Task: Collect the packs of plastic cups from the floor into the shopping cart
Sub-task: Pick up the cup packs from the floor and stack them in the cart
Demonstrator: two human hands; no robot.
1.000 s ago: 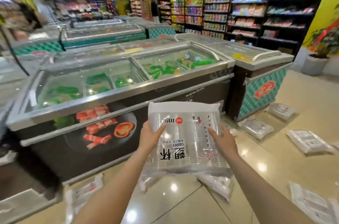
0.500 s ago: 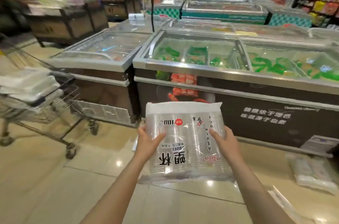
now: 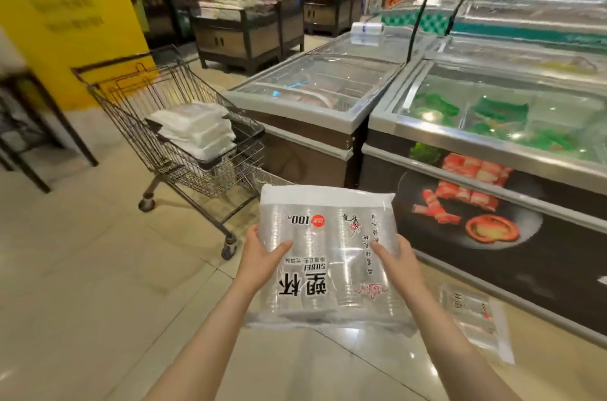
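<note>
1. The view has swung left across the last second: first only freezers and scattered packs, then the cart creeping in at the left edge, and now the cart (image 3: 184,138) sits well inside the frame, up and left of the hands.
2. The pack (image 3: 328,256) hasn't shifted in the grip through all of that; it is carried flat, at about waist height, print facing up and upside down to the camera.
3. Left hand (image 3: 262,256) is wrapped on the pack's left edge, thumb on top, fingers hidden under. Right hand (image 3: 399,261) mirrors it on the right edge. Both closed on the pack, neither squeezing it out of shape.
4. What that means, I'd say: pick-up finished, carry under way, drop into the cart next. The pack is still clear of the basket, near its front corner.
5. One pack (image 3: 476,318) lies on the floor at lower right by the freezer (image 3: 460,203), so the job isn't finished.
6. Materials: the pack is a clear, glossy film sleeve with a white band at the far end, ribbed columns of nested cups showing through. Slippery, light, likely crackly.
7. The cart is open wire mesh on castors, holding a stack (image 3: 197,128) of white-wrapped packs, slightly askew.
8. The floor (image 3: 82,269) is polished beige tile, reflecting lights.
</note>
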